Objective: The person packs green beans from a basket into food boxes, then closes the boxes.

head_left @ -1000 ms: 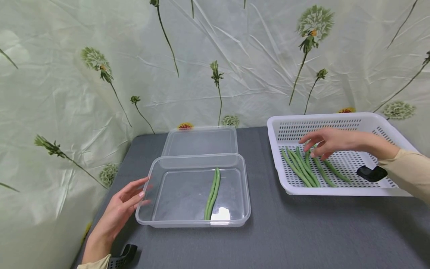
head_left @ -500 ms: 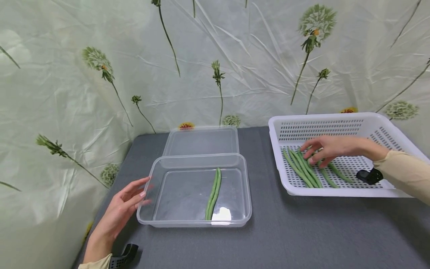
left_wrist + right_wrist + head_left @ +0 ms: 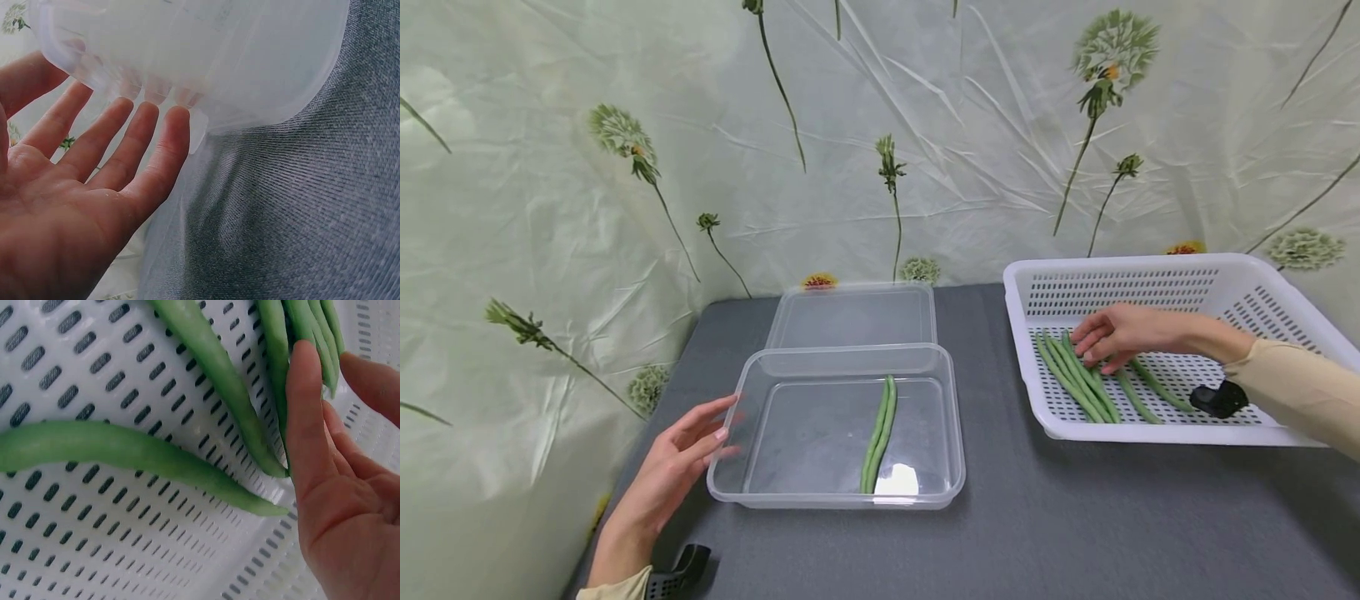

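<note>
A: What is the right hand (image 3: pixel 1120 335) doing?

B: It sits at the right of the head view, inside the white perforated plastic basket (image 3: pixel 1262 292), low over the bunch of long green beans (image 3: pixel 1078 379) lying on the basket floor. The fingers are straight and close together, pointing toward the left of the frame. In the right wrist view the fingers (image 3: pixel 306 419) lie along one bean of the bunch and touch it; I see no pinch and no curl round any bean.

A: And the beans themselves?

B: Most lie side by side in the left part of the basket, running from upper left to lower right. Two more lie apart from them, just right of the hand, one crossing toward the lower right.

A: The left hand (image 3: pixel 666 475)?

B: Lower left of the head view, palm up and turned inward, fingers straight and slightly spread. The left wrist view shows the fingertips (image 3: pixel 175 119) touching the outer wall of the clear rectangular plastic container (image 3: pixel 760 362). They press against it, not round it.

A: What is in that container?

B: Two green beans (image 3: pixel 878 433) lying together lengthwise right of its middle, with a white patch at their near end; I cannot tell what it is. A clear flat lid (image 3: pixel 850 317) lies just behind the container on the grey cloth-covered table (image 3: pixel 1075 517).
</note>
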Tool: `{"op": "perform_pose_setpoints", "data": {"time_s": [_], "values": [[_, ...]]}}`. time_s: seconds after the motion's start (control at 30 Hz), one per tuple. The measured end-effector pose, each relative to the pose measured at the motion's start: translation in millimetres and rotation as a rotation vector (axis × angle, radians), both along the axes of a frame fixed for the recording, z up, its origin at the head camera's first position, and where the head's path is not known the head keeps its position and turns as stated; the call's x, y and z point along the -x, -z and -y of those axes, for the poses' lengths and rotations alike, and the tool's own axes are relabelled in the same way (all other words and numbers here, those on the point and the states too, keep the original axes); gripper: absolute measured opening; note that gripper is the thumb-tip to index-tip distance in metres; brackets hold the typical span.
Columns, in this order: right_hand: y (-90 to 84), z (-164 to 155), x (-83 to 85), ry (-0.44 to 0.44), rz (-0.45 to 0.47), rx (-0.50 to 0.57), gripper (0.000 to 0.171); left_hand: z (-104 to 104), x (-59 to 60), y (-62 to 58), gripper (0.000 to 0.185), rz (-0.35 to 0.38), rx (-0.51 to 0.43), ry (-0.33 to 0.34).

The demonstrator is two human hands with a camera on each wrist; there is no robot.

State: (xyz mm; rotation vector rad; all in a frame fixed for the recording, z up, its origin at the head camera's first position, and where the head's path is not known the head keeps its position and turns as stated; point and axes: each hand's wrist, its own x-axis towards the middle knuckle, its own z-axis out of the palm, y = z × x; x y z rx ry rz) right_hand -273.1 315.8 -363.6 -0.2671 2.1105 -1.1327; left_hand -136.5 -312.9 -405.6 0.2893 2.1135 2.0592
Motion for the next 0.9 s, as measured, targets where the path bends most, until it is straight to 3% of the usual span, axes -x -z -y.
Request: {"op": "perform_pose_setpoints", "data": {"time_s": [0.17,0.5,0.77,0.9], "values": [[2.3,4,0.1,0.017,-0.018,-0.014,0.052,-1,0.2,0.6,0.044,0.000,0.002,-0.007],[6.3,7,-0.5,-0.001,-0.039,-0.056,0.064,-1,-0.3,2.8,0.045,0.003,0.001,-0.007],[9.3,16,0.6,-0.102,-0.107,-0.138,0.065,0,-0.1,2.3,0.045,0.000,0.006,-0.013],[8.6,17,-0.3,-0.115,-0.108,-0.125,0.060,0,-0.3,1.7,0.045,0.002,0.006,-0.014]]}}
